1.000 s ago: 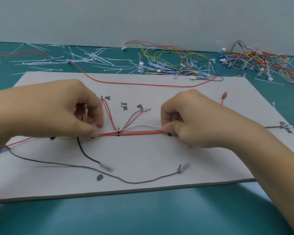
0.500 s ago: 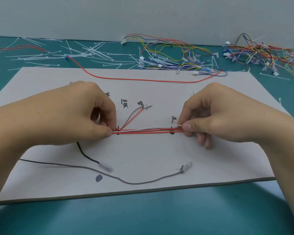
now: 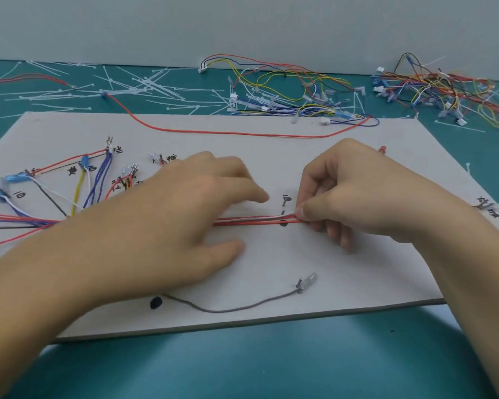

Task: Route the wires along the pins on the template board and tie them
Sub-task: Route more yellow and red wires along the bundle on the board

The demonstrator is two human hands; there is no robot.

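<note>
Wires [image 3: 254,221], red and white, are running taut across the template board's [image 3: 314,254] middle. I am pinching them with my right hand [image 3: 355,197], fingers clamped, beside a pin [image 3: 285,200]. My left hand [image 3: 170,226] is hovering over them, fingers straight, gripping nothing. Risk: a one-ended hold letting them slacken off the pins.

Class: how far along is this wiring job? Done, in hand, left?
Done: branch wires fan out to labelled pins at the left of the board. In hand: right hand pinches the red-white bundle; left hand open over it. Left: tying, probably; ties lie behind the board, and the grey wire lies loose.
</note>
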